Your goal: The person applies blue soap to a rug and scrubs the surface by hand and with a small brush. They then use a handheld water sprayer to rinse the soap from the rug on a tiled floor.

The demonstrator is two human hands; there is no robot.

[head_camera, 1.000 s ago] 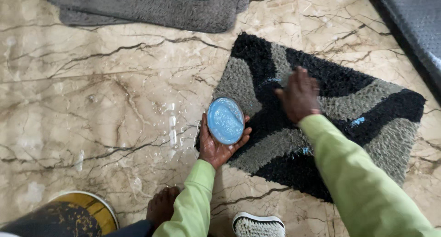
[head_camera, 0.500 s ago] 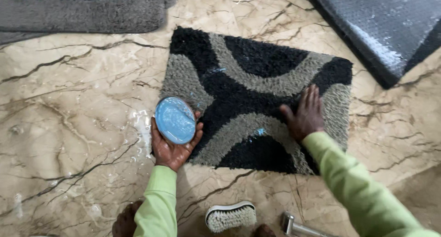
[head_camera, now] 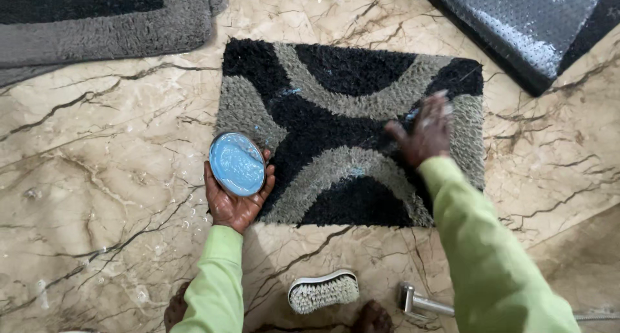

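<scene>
Left hand point(head_camera: 236, 201) cupped a round dish of blue paste point(head_camera: 237, 163) at centre left, over the left edge of the black-and-grey shaggy mat point(head_camera: 323, 133). Right hand point(head_camera: 424, 134), fingers spread and blurred, pressed flat on the mat's right half. Mat's long axis ran left to right across the marble floor point(head_camera: 97, 178). Scrub brush point(head_camera: 323, 291) lay bottom centre, nearer the left hand.

Both arms wear long light-green sleeves point(head_camera: 491, 255) down to the wrist, left hand point(head_camera: 234, 201) and right hand point(head_camera: 423, 136) bare, feet point(head_camera: 371, 319) bare too.
</scene>
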